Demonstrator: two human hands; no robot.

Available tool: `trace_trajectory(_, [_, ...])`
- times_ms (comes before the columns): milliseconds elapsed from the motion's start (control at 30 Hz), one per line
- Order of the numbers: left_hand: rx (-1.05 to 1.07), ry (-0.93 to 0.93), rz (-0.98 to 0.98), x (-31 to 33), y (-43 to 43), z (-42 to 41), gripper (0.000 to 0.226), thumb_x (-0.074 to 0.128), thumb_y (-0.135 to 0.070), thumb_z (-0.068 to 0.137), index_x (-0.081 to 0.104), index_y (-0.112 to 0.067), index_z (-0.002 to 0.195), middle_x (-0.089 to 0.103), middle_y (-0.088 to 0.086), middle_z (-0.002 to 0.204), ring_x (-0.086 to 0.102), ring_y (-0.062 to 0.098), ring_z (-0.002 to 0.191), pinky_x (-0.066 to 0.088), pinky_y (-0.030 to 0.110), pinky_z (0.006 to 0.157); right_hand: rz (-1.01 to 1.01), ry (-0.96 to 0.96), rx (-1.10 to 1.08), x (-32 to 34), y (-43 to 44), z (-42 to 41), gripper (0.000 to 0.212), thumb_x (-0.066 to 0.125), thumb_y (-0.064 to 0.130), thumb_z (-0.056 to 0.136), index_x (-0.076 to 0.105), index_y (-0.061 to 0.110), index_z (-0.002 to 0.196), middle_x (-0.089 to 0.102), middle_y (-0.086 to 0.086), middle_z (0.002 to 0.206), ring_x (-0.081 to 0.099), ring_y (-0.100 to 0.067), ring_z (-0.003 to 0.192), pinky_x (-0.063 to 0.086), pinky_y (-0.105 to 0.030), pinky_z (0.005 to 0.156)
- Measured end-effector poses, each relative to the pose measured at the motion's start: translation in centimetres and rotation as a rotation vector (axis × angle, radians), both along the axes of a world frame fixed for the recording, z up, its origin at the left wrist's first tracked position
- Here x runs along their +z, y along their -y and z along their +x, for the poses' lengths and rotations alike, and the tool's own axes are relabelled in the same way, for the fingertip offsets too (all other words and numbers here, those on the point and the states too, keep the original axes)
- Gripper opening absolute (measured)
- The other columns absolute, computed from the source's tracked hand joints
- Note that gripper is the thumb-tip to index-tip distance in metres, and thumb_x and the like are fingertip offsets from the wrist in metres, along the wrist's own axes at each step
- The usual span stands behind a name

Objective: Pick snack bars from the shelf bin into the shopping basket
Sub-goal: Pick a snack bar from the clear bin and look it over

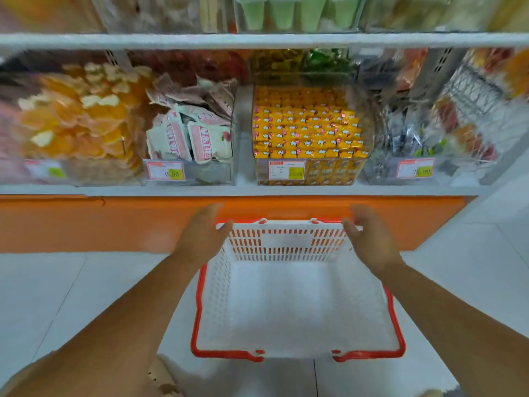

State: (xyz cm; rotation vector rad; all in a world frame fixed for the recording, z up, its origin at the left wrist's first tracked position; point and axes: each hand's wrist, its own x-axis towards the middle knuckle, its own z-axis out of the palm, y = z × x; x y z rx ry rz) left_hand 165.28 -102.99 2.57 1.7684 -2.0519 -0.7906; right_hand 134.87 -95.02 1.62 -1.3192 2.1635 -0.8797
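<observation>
A white shopping basket (289,242) with red handles sits on the floor below the shelf, with nothing inside it. My left hand (204,234) hovers at its far left corner, fingers apart, holding nothing. At the far right corner my right hand (369,236) is likewise open, its fingertips near the rim. On the shelf above stands a clear bin of small yellow-wrapped snack bars (307,130), packed in neat rows, with a price tag on its front. Left of it, a clear bin holds pink-and-white snack packets (190,130).
Further clear bins line the shelf: orange and yellow sweets (77,121) at left, mixed wrapped items (435,136) at right. An orange base panel (86,222) runs under the shelf edge. White floor tiles (43,287) surround the basket. An upper shelf (257,40) holds more bins.
</observation>
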Motion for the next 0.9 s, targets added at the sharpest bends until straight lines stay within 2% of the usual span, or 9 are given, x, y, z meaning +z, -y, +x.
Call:
trace_trajectory(67, [-0.037,-0.036,-0.088,2.8,-0.5,-0.9,0.052,0.059,-0.036,0.096,0.047,-0.017,0.143,0.051,0.005,0.144,0.051,0.023,0.130,0.043,0.040,0.106,-0.105,-0.026,0.070,3.1,0.6,2.0,0.035,0.057,0.026,0.098,0.056,0.017,0.132,0.058,-0.003,0.127,0.057,-0.016,0.111,0.046,-0.030,0.091])
trace_trajectory(133, [-0.054,-0.094,-0.158,4.7,-0.6,-1.6,0.050,0.059,-0.035,0.096,0.047,-0.022,0.143,0.051,0.002,0.144,0.054,0.016,0.125,0.045,0.032,0.102,-0.177,-0.064,0.151,5.6,1.7,3.7,0.033,0.059,0.024,0.097,0.059,0.018,0.129,0.059,-0.003,0.125,0.057,-0.014,0.108,0.047,-0.032,0.094])
trace_trajectory(200, [-0.072,-0.135,-0.210,6.0,0.2,-2.7,0.050,0.059,-0.034,0.097,0.046,-0.025,0.144,0.051,0.000,0.143,0.053,0.014,0.125,0.044,0.032,0.103,-0.223,-0.125,0.233,7.3,3.5,4.8,0.029,0.059,0.024,0.097,0.062,0.019,0.125,0.060,-0.003,0.121,0.057,-0.014,0.104,0.048,-0.035,0.096])
trace_trajectory(367, [-0.092,-0.153,-0.279,6.9,4.8,-5.6,0.061,0.057,-0.028,0.098,0.030,-0.026,0.153,0.033,0.000,0.157,0.032,0.019,0.143,0.026,0.031,0.113,-0.280,-0.320,0.392,9.3,10.4,7.1,0.026,0.057,0.021,0.098,0.066,0.014,0.122,0.058,-0.006,0.121,0.051,-0.020,0.114,0.035,-0.022,0.090])
trace_trajectory(433, [-0.097,-0.179,-0.297,6.3,6.7,-6.4,0.064,0.060,-0.027,0.097,0.029,-0.029,0.153,0.037,-0.001,0.155,0.037,0.019,0.141,0.029,0.031,0.112,-0.267,-0.342,0.437,9.1,13.4,7.7,0.025,0.058,0.019,0.098,0.068,0.011,0.119,0.058,-0.009,0.116,0.050,-0.022,0.113,0.032,-0.020,0.088])
trace_trajectory(500, [-0.114,-0.197,-0.288,5.3,8.2,-6.8,0.067,0.064,-0.025,0.095,0.030,-0.031,0.152,0.039,-0.002,0.154,0.041,0.019,0.138,0.032,0.031,0.111,-0.214,-0.402,0.506,8.5,15.7,8.1,0.024,0.060,0.020,0.096,0.071,0.009,0.115,0.058,-0.012,0.111,0.050,-0.026,0.110,0.034,-0.025,0.088])
trace_trajectory(600, [-0.136,-0.232,-0.314,4.1,9.3,-7.1,0.067,0.067,-0.020,0.093,0.034,-0.030,0.151,0.043,-0.004,0.152,0.043,0.015,0.137,0.032,0.027,0.112,-0.178,-0.501,0.563,7.6,17.7,8.3,0.022,0.063,0.020,0.093,0.074,0.007,0.108,0.056,-0.015,0.105,0.053,-0.030,0.102,0.040,-0.032,0.078])
trace_trajectory(733, [-0.131,-0.320,-0.357,3.0,9.4,-7.1,0.067,0.070,-0.017,0.090,0.039,-0.029,0.149,0.050,-0.004,0.147,0.048,0.014,0.132,0.042,0.036,0.110,-0.230,-0.601,0.574,7.8,17.8,8.2,0.021,0.057,0.023,0.097,0.073,0.011,0.103,0.060,-0.011,0.105,0.061,-0.030,0.091,0.049,-0.038,0.074])
trace_trajectory(900, [-0.130,-0.376,-0.327,3.7,9.0,-7.1,0.065,0.069,-0.017,0.091,0.041,-0.030,0.148,0.056,-0.007,0.139,0.053,0.010,0.125,0.044,0.034,0.107,-0.332,-0.531,0.535,8.5,17.1,7.7,0.020,0.052,0.030,0.100,0.068,0.019,0.103,0.064,-0.004,0.099,0.061,-0.025,0.087,0.052,-0.041,0.071])
